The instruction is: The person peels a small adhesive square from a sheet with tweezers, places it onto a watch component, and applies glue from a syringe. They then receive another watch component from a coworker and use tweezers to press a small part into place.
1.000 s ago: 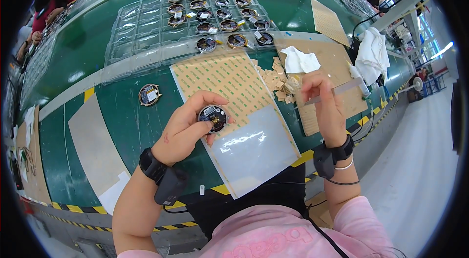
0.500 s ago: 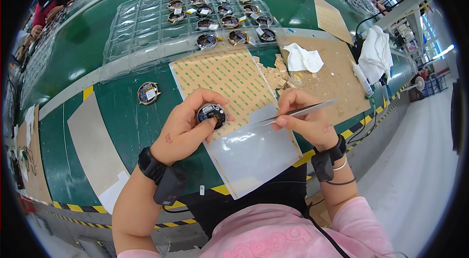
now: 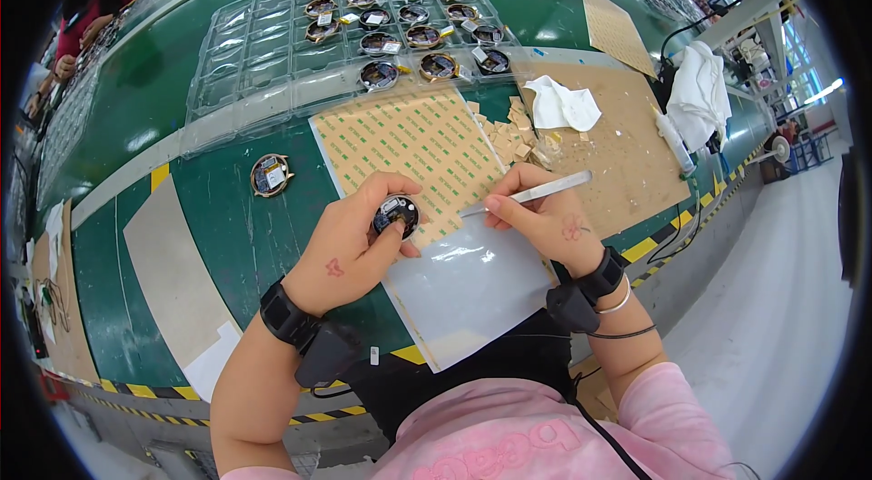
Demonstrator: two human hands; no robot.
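My left hand (image 3: 338, 253) is closed around a round watch case (image 3: 396, 213), its dark inside with small electronic parts facing up and my thumb over it. A pair of metal tweezers (image 3: 565, 186) is pinched in my right hand (image 3: 549, 221). The tweezers' tips point left, at the lower right of the tan sheet of adhesive pieces (image 3: 386, 137) with green print, where it meets the bare whitish backing (image 3: 472, 294). Whether the tips grip a piece is too small to tell. Another open watch case (image 3: 271, 175) lies on the green table, left of the sheet.
A clear compartment tray (image 3: 238, 55) with several watch cases stands at the back. Tan scraps (image 3: 510, 137) and a white cloth (image 3: 563, 105) lie right of the sheet, by a brown board (image 3: 627, 176). A grey strip (image 3: 173, 271) lies at left. People sit farther off.
My right hand has shifted slightly left and turned, bringing the tweezers' tips to the printed part's lower edge. My left hand keeps the watch case almost in place.
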